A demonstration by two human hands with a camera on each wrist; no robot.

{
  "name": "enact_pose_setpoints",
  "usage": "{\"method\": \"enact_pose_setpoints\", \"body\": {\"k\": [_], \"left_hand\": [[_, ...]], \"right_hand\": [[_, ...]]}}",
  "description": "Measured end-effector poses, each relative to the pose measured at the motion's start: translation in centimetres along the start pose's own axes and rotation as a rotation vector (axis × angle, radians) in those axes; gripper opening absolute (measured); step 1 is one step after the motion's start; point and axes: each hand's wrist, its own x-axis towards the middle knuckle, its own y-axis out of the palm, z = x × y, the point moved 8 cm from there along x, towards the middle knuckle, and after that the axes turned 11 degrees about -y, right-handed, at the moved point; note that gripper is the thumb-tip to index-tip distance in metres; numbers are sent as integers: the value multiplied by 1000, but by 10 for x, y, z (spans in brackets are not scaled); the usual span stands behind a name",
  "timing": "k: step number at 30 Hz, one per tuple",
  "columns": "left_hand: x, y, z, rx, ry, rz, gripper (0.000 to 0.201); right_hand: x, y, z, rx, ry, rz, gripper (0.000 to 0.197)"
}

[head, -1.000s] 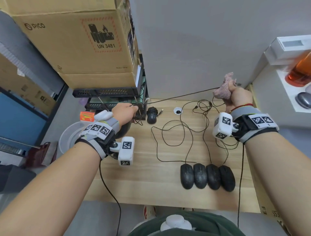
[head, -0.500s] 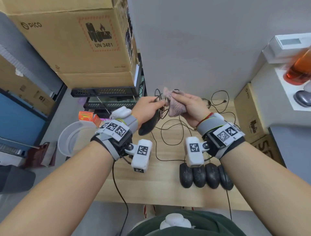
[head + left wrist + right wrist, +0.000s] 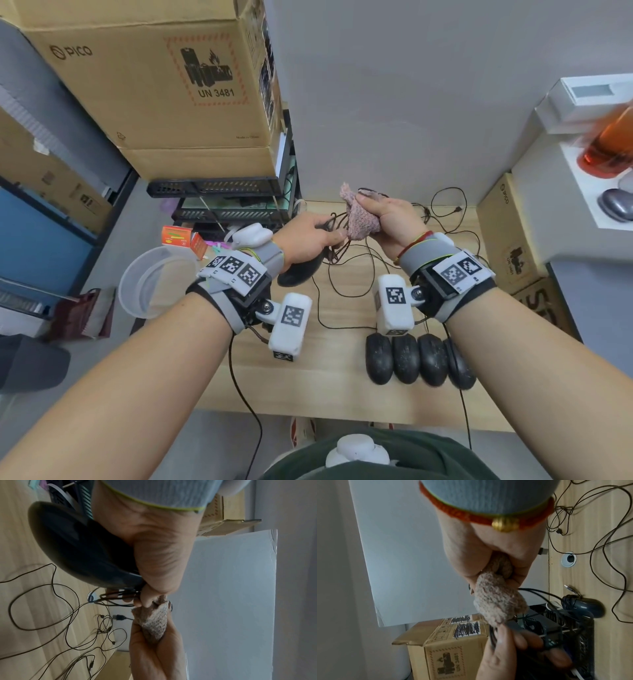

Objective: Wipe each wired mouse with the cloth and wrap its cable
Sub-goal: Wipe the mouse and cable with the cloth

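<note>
My left hand (image 3: 334,236) grips a black wired mouse (image 3: 298,274) above the wooden desk (image 3: 335,387) and pinches several loops of its cable (image 3: 120,595) at the fingertips. My right hand (image 3: 370,205) clutches a bunched pinkish cloth (image 3: 359,219) and is pressed right against the left fingertips (image 3: 505,649). In the left wrist view the mouse (image 3: 77,550) lies under my palm, with the cloth (image 3: 152,620) just beyond it. Another black mouse (image 3: 587,605) with its cable wound around it lies on the desk by the rack.
Several black mice (image 3: 418,359) lie in a row at the front right, their loose cables (image 3: 356,294) sprawling over the desk's middle and back. A black rack (image 3: 222,205) under a cardboard box (image 3: 154,85) stands at the left. A clear bowl (image 3: 154,281) sits beside the desk.
My right hand swung from the far right, where it held the cable stretched out, over to my left hand. The left hand lifted the mouse toward the middle. Both have barely moved since.
</note>
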Motion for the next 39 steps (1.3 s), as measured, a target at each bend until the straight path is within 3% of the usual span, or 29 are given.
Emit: {"method": "enact_pose_setpoints", "body": {"k": [3, 6, 14, 19, 22, 27, 34, 39], "left_hand": [[0, -9, 1, -6, -19, -28, 24], [-3, -13, -4, 5, -17, -41, 24], [-5, -23, 19, 87, -105, -32, 23], [-3, -35, 40, 90, -165, -115, 31], [-2, -41, 44, 73, -184, -163, 30], [-3, -43, 31, 1, -167, -195, 27], [-17, -18, -15, -343, 1, -89, 22], [-12, -9, -18, -333, -13, -77, 32]], "right_hand": [[1, -9, 8, -81, 5, -15, 26], [5, -17, 8, -38, 13, -61, 17], [22, -71, 34, 175, -3, -328, 14], [21, -125, 62, 103, -63, -542, 25], [18, -134, 68, 100, -110, -588, 21], [19, -103, 66, 46, -174, -403, 11], [4, -25, 31, -240, -162, 13, 30], [-7, 4, 8, -371, -106, 143, 12]]}}
